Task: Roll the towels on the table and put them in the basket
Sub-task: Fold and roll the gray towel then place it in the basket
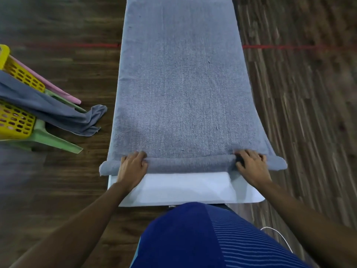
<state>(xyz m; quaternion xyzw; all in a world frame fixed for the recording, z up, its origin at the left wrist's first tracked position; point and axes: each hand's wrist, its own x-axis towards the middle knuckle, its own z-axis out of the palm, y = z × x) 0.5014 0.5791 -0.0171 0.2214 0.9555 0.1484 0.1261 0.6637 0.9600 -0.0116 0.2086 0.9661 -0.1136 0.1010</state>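
A grey-blue towel lies flat along the white bench, running from the person's body towards 12 o'clock, and its near end is turned into a thin rolled edge lying across the bench. The left hand sits on this roll towards 9 o'clock and the right hand towards 3 o'clock. Both have their fingers curled over the top of the roll and grip it, well apart from each other. Each end of the roll pokes out past the bench side.

The rolling looks barely begun, since most of the cloth is flat ahead. To do it well, both hands should push towards 12 o'clock at the same pace, so that the roll stays square to the towel's long edges and does not cone. Firm downward pressure would keep the core tight. The far corner at 3 o'clock flares wider than the bench, so it may need tucking in.

The yellow basket waits at 9 o'clock on a green stool, and a second towel is draped over it with its tail on the floor.
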